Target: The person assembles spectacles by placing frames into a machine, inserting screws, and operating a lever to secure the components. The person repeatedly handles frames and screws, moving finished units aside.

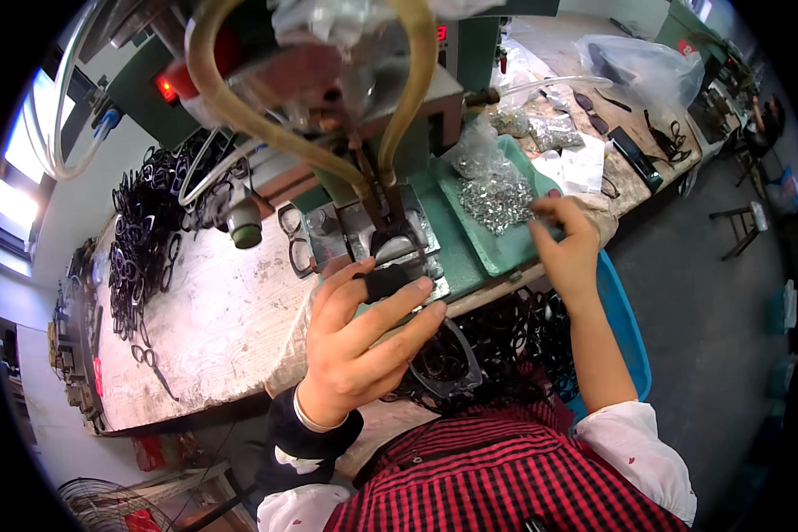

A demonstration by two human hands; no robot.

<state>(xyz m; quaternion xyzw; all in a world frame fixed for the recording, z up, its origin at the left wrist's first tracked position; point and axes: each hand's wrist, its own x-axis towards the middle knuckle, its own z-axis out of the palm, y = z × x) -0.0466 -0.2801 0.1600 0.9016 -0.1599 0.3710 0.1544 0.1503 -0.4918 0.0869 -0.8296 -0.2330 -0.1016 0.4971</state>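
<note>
My left hand (350, 350) grips a black eyeglass frame (395, 246), part of it on the metal fixture of a bench machine (430, 232). A black band (384, 282) shows by its fingers. Two dark prongs (383, 208) of the machine come down onto the fixture, close above the frame. To the right, my right hand (567, 248) hovers at the edge of a green tray (503, 260), thumb and forefinger apart. The tray holds a pile of tiny shiny metal parts (496, 202). I see nothing between the right fingers, though they are slightly blurred.
Dark eyeglass frames pile up (142, 230) on the left of the bench (204, 328). More frames fill a blue tub (625, 328) by my lap. Clear bags of small parts (554, 131) and sunglasses (591, 113) lie beyond the tray. Two yellowish hoses (417, 80) run down the machine.
</note>
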